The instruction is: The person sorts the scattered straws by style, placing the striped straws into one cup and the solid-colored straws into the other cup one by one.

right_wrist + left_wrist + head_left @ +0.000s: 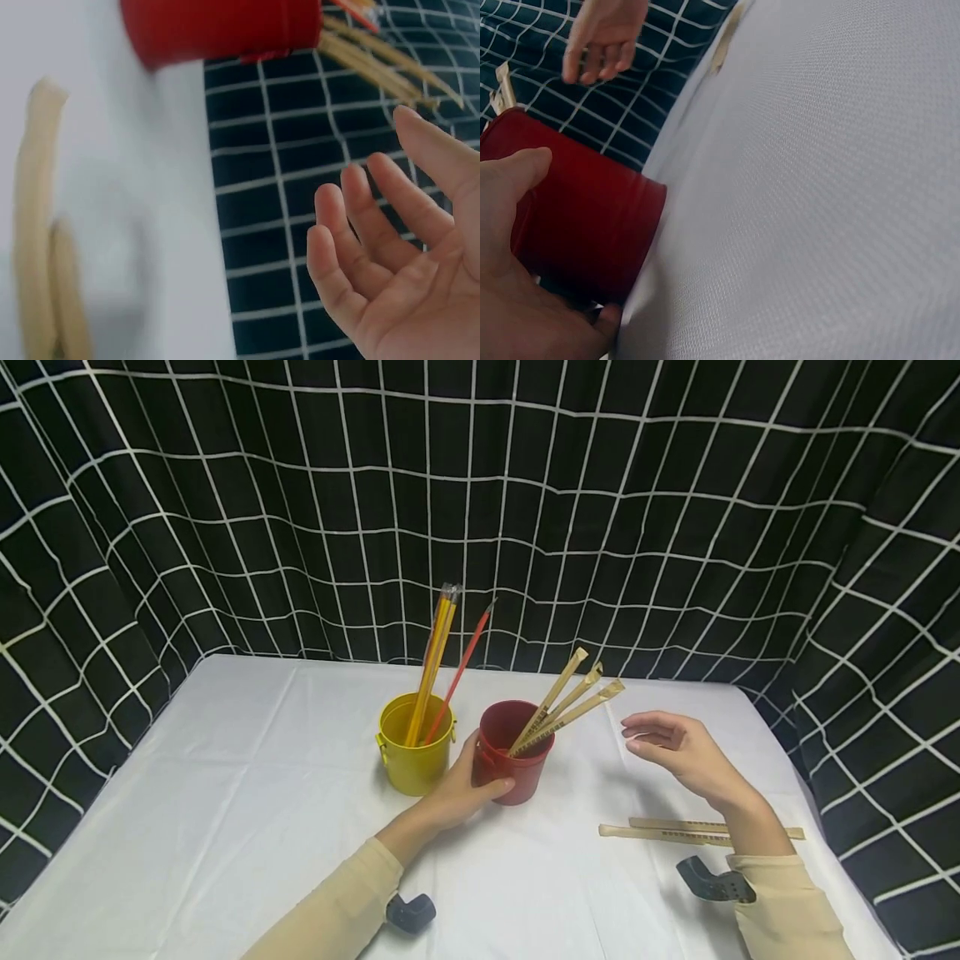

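Observation:
My left hand (pixel 453 789) grips the side of a small red bucket (pixel 525 781), its thumb across the front in the head view. Three tan paper-wrapped sticks (pixel 573 714) with dark print lean out of the bucket toward the right. My right hand (pixel 678 752) hovers to the right of them, fingers loosely bent and nothing in it; the right wrist view shows its bare palm (pixel 405 292). Below that hand, two more paper-wrapped sticks (pixel 645 832) lie side by side on the white cloth, partly hidden by the right wrist.
Left of the red bucket and close to it stands a yellow bucket (pixel 412 772). It holds several yellow pencils (pixel 431 677) and a red pencil (pixel 468 656). A black curtain with white grid lines (pixel 480 510) surrounds the white-covered table (pixel 247 777) at the back and sides.

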Demonstrator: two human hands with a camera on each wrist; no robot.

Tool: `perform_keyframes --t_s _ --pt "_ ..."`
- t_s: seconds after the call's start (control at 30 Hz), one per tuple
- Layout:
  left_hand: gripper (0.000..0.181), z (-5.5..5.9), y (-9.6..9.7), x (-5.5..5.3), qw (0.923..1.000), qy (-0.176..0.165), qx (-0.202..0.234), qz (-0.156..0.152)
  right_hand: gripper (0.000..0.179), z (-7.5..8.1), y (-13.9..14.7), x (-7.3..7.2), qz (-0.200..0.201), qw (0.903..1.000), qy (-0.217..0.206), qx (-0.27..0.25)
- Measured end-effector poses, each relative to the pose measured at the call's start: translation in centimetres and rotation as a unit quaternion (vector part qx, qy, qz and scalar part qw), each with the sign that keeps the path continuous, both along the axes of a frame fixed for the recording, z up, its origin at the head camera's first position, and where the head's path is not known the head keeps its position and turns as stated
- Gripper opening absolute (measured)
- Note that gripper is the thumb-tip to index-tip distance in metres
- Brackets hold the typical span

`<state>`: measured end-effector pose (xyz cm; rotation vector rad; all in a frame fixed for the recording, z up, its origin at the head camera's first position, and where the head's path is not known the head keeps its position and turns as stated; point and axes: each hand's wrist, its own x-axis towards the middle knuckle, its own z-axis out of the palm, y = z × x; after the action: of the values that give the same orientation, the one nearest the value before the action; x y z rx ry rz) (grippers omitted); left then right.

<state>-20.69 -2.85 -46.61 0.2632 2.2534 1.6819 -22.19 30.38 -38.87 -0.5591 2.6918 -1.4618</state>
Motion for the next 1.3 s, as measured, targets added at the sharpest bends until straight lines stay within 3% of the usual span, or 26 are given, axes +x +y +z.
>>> perform_keyframes --t_s 0.33,0.63,0.83,1.3 --pt "0.095 0.0 -0.1 -0.2 0.9999 0.009 0.004 0.001 0.038 -2.7 5.2 1.2 0.044 0.9973 -0.033 0.048" --pt "0.095 -0.1 -0.2 -0.4 0.9999 0.012 0.006 0.002 0.041 -4.3 8.4 1.3 0.066 0.9818 -0.134 0.118" --pt "0.095 -0.2 -0.2 -0.3 0.9999 0.010 0.008 0.005 0.036 -4.7 9.4 1.5 0.076 0.9762 -0.139 0.148" --pt "0.096 -0.1 0.1 -0.3 1.0000 0.006 0.004 0.002 0.018 -5.4 10.7 2.1 0.011 0.9704 -0.141 0.196"
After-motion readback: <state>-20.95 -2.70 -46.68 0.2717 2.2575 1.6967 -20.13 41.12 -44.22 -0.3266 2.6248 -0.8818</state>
